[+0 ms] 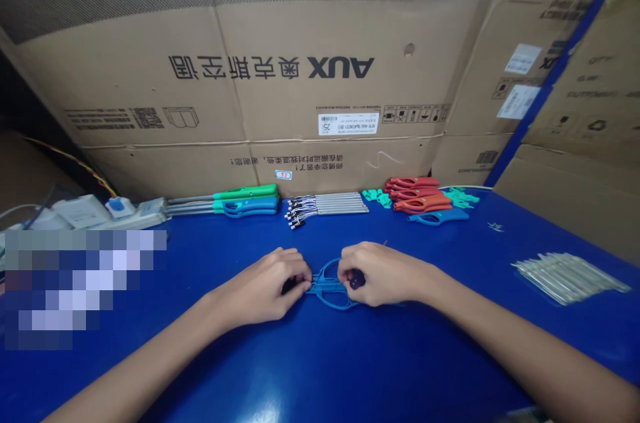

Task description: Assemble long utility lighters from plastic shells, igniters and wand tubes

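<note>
Two blue casing halves of a long-neck lighter (pixel 334 285) lie side by side on the blue table, their grip loops facing outward. My left hand (pixel 280 283) is closed, thumb and forefinger pinching at the left end of the halves. Over their right part my right hand (pixel 373 274) is curled, with its fingertips near the inside of the casing. A dark, round-ended thing (pixel 357 279) shows in the right hand's grip; its kind is not clear. The right hand covers much of the casing's right side.
Assembled lighters (pixel 247 199) lie at the back left beside a power strip (pixel 145 213). Metal tubes with wires (pixel 335 203), green triggers (pixel 377 197), red and orange casings (pixel 420 199) line the back. Bundled clear sticks (pixel 567 277) lie right. Cardboard (pixel 280 23) walls the rear.
</note>
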`<state>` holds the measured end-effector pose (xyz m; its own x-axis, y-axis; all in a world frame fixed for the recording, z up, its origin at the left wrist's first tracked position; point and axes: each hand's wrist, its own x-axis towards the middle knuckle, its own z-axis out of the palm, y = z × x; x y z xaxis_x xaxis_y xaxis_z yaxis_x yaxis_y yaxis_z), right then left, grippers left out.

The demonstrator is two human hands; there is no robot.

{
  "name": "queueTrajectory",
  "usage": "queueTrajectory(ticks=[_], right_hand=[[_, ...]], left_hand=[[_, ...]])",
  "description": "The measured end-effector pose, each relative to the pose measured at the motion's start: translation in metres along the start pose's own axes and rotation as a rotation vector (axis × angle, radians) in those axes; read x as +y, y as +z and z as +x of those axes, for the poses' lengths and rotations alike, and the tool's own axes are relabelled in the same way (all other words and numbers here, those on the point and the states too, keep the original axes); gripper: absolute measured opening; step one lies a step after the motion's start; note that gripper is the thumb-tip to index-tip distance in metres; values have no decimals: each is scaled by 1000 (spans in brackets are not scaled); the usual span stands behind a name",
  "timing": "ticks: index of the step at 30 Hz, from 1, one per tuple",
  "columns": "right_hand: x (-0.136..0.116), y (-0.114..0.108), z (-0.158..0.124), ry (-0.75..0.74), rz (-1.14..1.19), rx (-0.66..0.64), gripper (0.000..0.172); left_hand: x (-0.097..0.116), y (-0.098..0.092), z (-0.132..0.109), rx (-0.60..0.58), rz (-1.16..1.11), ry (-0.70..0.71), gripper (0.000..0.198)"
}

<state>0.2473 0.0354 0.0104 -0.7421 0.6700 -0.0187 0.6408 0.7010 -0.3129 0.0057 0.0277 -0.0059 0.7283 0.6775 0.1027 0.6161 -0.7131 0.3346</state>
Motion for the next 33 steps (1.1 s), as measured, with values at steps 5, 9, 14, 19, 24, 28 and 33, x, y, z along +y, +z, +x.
queueTrajectory(ticks=[5, 9, 14, 19, 24, 28, 33], right_hand=[[-1, -1, 1, 9, -3, -13, 9], [-2, -2, 1, 2, -18, -24, 13], [-1, -3, 2, -20, -27, -27, 19], [1, -2, 2, -4, -19, 2, 17], [-1, 2, 4, -3, -3, 7, 17], [-6, 8, 5, -47, 14, 44, 17], [-6, 0, 2, -62, 38, 92, 18]], left_hand=[[0, 0, 0, 9, 13, -4, 14], [0, 0, 1, 13, 17, 5, 16], [0, -1, 1, 19, 11, 10, 16], [-1, -4, -1, 10, 16, 4, 16], [0, -11, -2, 46, 41, 19, 21], [2, -11, -2, 49, 45, 16, 18], [2, -8, -2, 13, 47, 28, 17]])
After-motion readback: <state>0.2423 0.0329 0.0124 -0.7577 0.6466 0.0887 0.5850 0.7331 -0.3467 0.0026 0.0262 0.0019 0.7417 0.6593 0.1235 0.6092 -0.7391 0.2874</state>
